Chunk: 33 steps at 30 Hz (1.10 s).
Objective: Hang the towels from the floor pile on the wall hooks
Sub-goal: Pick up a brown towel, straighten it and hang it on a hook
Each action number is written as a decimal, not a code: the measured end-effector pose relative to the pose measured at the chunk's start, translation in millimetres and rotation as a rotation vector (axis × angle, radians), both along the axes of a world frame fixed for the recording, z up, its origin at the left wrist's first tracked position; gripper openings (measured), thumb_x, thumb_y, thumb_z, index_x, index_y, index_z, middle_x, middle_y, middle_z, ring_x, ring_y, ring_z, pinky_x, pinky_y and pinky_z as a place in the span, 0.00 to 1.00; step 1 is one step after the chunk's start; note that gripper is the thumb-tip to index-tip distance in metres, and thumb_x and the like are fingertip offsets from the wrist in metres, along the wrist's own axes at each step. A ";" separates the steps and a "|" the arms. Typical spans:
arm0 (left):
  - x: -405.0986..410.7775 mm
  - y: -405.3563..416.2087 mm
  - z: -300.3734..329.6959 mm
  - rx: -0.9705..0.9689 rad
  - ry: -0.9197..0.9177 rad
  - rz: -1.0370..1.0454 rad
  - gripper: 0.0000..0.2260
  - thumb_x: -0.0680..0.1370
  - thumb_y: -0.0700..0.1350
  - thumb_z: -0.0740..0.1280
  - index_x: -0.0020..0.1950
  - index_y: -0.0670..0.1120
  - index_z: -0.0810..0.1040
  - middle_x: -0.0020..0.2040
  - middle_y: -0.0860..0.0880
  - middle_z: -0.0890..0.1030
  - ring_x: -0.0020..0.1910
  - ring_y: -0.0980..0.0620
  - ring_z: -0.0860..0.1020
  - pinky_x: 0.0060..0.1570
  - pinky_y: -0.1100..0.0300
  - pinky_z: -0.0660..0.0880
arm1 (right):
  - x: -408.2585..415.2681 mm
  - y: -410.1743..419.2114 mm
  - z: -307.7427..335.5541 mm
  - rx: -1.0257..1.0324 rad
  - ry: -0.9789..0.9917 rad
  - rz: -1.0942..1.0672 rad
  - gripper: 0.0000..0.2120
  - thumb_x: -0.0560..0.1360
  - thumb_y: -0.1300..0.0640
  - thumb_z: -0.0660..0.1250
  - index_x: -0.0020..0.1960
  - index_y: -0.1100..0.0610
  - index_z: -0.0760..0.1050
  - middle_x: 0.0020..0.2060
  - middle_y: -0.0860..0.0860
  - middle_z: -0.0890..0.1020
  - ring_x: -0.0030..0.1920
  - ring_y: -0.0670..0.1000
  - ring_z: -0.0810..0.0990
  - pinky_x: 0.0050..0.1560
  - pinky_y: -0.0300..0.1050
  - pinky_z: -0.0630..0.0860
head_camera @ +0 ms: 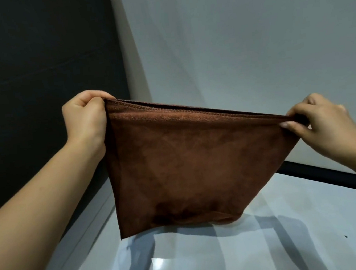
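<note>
A brown towel (176, 168) hangs in the air between both hands, in front of the corner where a dark wall (32, 51) meets a pale wall (249, 28), above a glossy pale floor (292, 232). The left hand (85, 120) grips the top left corner with fingers curled round the hem; the right hand (318, 118) pinches the top right corner between thumb and fingertips. The top edge is pulled taut between them, so the towel's long axis runs left to right, sloping down toward the right hand, which sits lower than the left. The cloth seems folded double, with two stitched hems showing along the top, and the body drops straight down to a loose bottom edge clear of the floor. Neither hand is nearer the towel than the other; each holds one end. No hooks and no pile show here, so which way the hooks lie from the towel cannot be told. Hanging it will likely mean raising the taut edge toward a wall, though which wall is a guess.
</note>
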<state>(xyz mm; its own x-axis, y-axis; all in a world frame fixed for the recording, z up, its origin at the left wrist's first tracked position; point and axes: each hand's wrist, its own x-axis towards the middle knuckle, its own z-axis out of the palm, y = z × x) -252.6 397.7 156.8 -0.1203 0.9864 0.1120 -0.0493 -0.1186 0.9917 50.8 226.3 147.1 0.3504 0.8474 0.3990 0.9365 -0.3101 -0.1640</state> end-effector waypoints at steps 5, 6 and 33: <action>-6.4 2.8 -5.1 -0.046 -0.003 0.033 0.18 0.78 0.34 0.56 0.36 0.50 0.77 0.36 0.53 0.76 0.35 0.59 0.75 0.39 0.65 0.75 | -7.8 4.2 0.2 0.060 0.105 -0.064 0.07 0.75 0.52 0.66 0.46 0.56 0.74 0.55 0.56 0.70 0.60 0.58 0.64 0.59 0.50 0.62; -6.9 2.5 -6.1 -0.052 0.002 0.033 0.17 0.79 0.35 0.56 0.36 0.50 0.77 0.37 0.53 0.76 0.35 0.59 0.75 0.39 0.66 0.76 | -8.4 5.1 0.0 0.050 0.151 -0.049 0.08 0.75 0.52 0.65 0.46 0.57 0.73 0.53 0.57 0.72 0.57 0.58 0.67 0.53 0.47 0.63; 3.3 -5.7 -97.7 -0.561 0.761 -0.515 0.06 0.75 0.35 0.60 0.44 0.43 0.76 0.43 0.44 0.76 0.42 0.48 0.74 0.37 0.60 0.70 | -82.3 31.0 9.9 0.450 0.560 0.387 0.13 0.77 0.62 0.65 0.41 0.45 0.74 0.35 0.29 0.78 0.42 0.30 0.75 0.46 0.23 0.66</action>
<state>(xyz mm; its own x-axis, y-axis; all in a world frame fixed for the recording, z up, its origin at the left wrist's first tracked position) -249.3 392.0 59.1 0.2343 0.8323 -0.5024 0.6899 0.2217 0.6892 -31.5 257.3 157.0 0.3138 0.7494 0.5830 0.7062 0.2262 -0.6709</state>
